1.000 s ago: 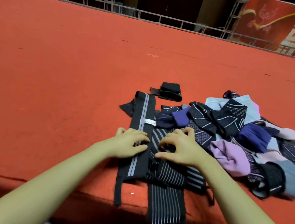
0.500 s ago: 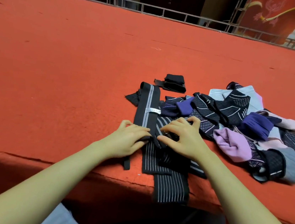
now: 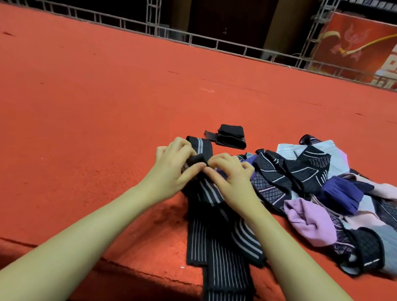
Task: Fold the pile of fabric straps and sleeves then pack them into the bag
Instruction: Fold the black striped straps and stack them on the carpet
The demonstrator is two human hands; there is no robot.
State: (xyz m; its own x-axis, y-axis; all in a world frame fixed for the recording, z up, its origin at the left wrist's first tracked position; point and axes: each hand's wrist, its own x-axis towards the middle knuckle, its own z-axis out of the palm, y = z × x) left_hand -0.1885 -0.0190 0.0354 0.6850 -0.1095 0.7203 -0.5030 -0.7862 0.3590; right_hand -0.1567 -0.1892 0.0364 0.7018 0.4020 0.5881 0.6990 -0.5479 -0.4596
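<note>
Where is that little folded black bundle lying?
The folded black bundle lies alone on the red carpet, just beyond the hands and left of the pile of sleeves.

We see a red carpeted surface (image 3: 97, 113) spreading wide beneath and beyond the grip. Well past it, along the far edge, runs a metal truss railing (image 3: 123, 19), and farther off to the right stands a red banner (image 3: 379, 50) with pale characters.

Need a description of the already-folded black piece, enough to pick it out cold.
On the red carpet, find the heap of fabric at right. Just beyond its left end, past both hands, lies the folded black bundle. It sits alone on bare carpet, compact and plain black; the others are loose, patterned or pastel.
</note>
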